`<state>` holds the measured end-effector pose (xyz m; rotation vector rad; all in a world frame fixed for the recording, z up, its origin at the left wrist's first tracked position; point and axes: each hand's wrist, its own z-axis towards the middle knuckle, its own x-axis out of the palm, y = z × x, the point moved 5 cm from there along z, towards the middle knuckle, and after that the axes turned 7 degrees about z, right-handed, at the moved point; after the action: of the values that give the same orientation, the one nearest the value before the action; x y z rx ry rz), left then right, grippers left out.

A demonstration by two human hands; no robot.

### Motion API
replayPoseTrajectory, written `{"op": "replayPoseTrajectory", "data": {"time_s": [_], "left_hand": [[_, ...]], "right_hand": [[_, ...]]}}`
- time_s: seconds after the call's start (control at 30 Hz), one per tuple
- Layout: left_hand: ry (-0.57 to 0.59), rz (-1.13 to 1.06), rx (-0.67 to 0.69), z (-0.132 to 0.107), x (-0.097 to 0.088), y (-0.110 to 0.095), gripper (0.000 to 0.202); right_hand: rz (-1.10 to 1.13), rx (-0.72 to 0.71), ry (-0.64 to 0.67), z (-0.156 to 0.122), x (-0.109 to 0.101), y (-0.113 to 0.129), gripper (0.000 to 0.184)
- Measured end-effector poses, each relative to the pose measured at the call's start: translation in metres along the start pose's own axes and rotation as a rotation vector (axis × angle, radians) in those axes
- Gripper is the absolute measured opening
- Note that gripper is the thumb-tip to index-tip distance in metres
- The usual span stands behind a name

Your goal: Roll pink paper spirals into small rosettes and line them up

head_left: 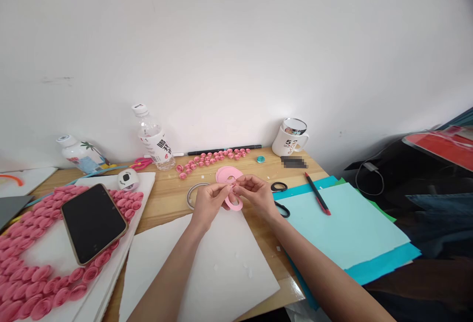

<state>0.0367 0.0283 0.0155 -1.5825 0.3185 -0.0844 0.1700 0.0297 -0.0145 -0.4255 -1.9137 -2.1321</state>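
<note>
Both hands meet over the far edge of a white sheet (207, 263), fingertips pinched together. Between my left hand (210, 199) and my right hand (256, 193) is a pink paper strip (234, 205), its loose end curling down in a loop. Both hands are closed on it; the exact pinch point is partly hidden by the fingers. Just behind them lie flat pink paper pieces (223, 173). A roll of tape (191, 196) rests left of my left hand. Black-handled scissors (280, 187) lie to the right of my right hand.
Small rolled pink paper flowers (207, 158) line the back, near a teal one (260, 159). A bottle (157, 142) and a mug (290, 140) stand by the wall. Left, a phone (94, 223) lies on a flower-covered board; right, a pen (318, 194) lies on blue paper (347, 228).
</note>
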Motion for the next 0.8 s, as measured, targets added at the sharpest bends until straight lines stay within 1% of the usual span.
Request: {"op": "replayPoseTrajectory", "data": {"time_s": [0.1,0.23,0.33,0.43,0.5,0.7,0.8], "left_hand": [[0.026,-0.011,-0.003,-0.0002,0.0017,0.0005,0.025],[0.034,-0.025,-0.017,0.0001,0.0028,0.0027,0.023],[0.010,-0.033,-0.025,0.0001,0.0016,0.0017,0.022],[-0.032,-0.029,-0.033,-0.0002,-0.0013,-0.0001,0.021],[-0.039,-0.026,-0.031,-0.0001,-0.0024,-0.0006,0.021],[-0.013,-0.023,-0.021,0.0006,-0.0005,0.0015,0.026],[0.008,-0.008,-0.010,0.0007,0.0011,0.0010,0.026]], "right_hand": [[-0.010,-0.006,0.007,0.0004,0.0004,0.0004,0.021],[-0.021,-0.012,-0.033,0.0011,-0.0025,-0.0013,0.021],[-0.041,-0.016,-0.027,0.0005,-0.0021,-0.0006,0.019],[-0.058,-0.018,0.011,-0.0008,0.0009,0.0011,0.022],[-0.055,-0.016,0.018,-0.0012,0.0021,0.0013,0.022],[-0.014,-0.034,-0.005,-0.0005,0.0017,0.0006,0.020],[0.005,-0.041,-0.007,-0.0006,0.0019,0.0006,0.021]]}}
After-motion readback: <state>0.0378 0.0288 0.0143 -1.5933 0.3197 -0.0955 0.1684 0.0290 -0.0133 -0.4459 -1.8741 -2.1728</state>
